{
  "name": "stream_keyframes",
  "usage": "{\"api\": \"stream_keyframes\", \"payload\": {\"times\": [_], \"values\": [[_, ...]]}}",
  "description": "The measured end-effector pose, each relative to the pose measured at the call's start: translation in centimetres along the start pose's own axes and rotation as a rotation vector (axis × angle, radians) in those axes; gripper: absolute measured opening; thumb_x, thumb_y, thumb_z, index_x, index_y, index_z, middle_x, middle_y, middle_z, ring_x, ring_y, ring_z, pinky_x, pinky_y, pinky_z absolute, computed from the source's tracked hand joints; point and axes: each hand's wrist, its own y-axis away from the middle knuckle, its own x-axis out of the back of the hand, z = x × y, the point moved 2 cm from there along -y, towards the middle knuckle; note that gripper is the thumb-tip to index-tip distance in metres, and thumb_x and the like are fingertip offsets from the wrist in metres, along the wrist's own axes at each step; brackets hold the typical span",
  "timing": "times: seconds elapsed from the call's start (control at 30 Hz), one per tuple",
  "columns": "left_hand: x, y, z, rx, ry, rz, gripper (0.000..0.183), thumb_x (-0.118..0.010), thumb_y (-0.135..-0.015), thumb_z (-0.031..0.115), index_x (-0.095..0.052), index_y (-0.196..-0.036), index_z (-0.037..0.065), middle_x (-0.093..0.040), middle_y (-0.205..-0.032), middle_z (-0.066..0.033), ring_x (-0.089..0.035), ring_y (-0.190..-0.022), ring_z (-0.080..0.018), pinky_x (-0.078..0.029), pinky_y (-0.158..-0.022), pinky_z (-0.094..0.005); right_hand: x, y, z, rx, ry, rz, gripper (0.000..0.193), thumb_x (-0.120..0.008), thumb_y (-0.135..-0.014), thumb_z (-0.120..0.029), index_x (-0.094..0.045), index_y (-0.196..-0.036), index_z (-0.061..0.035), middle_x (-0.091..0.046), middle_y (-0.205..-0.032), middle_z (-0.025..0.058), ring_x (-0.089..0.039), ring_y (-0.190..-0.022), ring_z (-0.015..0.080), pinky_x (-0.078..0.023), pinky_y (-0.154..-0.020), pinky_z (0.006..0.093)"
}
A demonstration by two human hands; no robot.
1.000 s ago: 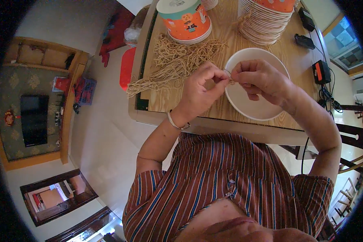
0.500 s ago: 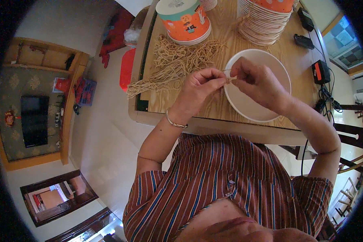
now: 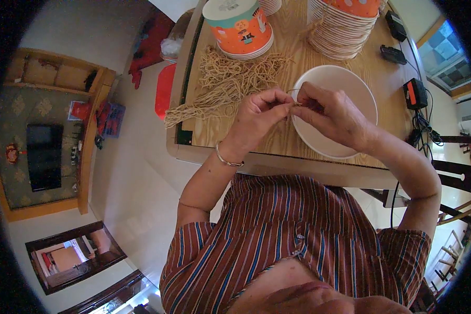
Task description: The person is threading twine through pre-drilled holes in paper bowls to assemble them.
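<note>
Right hand (image 3: 334, 114) is shifted nearer left hand (image 3: 256, 118); tan strand (image 3: 296, 104) is pinched by both at the bowl's nine o'clock rim (image 3: 376, 112). Fingertip twisting appears in hand; steady pinches seem required next.

On the wood-grain table (image 3: 293, 36), tan cords (image 3: 235, 73), white bowl (image 3: 358, 90), orange tubs (image 3: 240, 32), probably black adapters (image 3: 396, 26)

This looks like a home: a big black TV (image 3: 44, 157) against a flowery wall (image 3: 18, 107), near wooden shelves (image 3: 42, 72).
</note>
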Motion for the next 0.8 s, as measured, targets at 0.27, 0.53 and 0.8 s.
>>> {"api": "stream_keyframes", "payload": {"times": [0.27, 0.53, 0.8], "values": [[-0.1, -0.1, 0.4, -0.055, -0.197, -0.025, 0.011, -0.064, -0.091, 0.008, -0.067, -0.1, 0.001, -0.062, -0.088, 0.0032, -0.054, -0.08, -0.0035, -0.044, -0.072, -0.0197, -0.3, -0.2, 0.5, 0.238, 0.085, 0.131, 0.018, -0.062, -0.091, -0.014, -0.054, -0.085, 0.001, -0.053, -0.067, 0.0176, -0.049, -0.058, 0.0309, -0.043, -0.058, 0.0372], [-0.3, -0.2, 0.4, 0.031, -0.074, -0.022, 0.011, -0.063, -0.091, 0.007, -0.067, -0.099, 0.002, -0.062, -0.089, 0.004, -0.053, -0.08, -0.0021, -0.044, -0.071, -0.0193, 0.1, -1.0, 1.2, -0.142, -0.325, -0.085, 0.029, -0.055, -0.097, -0.024, -0.058, -0.078, -0.003, -0.051, -0.065, -0.0026, -0.045, -0.057, 0.006, -0.038, -0.051, 0.0236], [0.0, -0.1, 0.0, 0.041, 0.006, 0.005, 0.012, -0.062, -0.092, 0.01, -0.066, -0.099, 0.001, -0.063, -0.088, 0.0014, -0.056, -0.08, -0.0059, -0.046, -0.073, -0.0224, 1.2, -0.6, 0.5, -0.315, -0.547, -0.158, 0.023, -0.057, -0.096, -0.024, -0.059, -0.083, -0.005, -0.05, -0.065, -0.0033, -0.048, -0.058, 0.0046, -0.04, -0.053, 0.0198]]}}
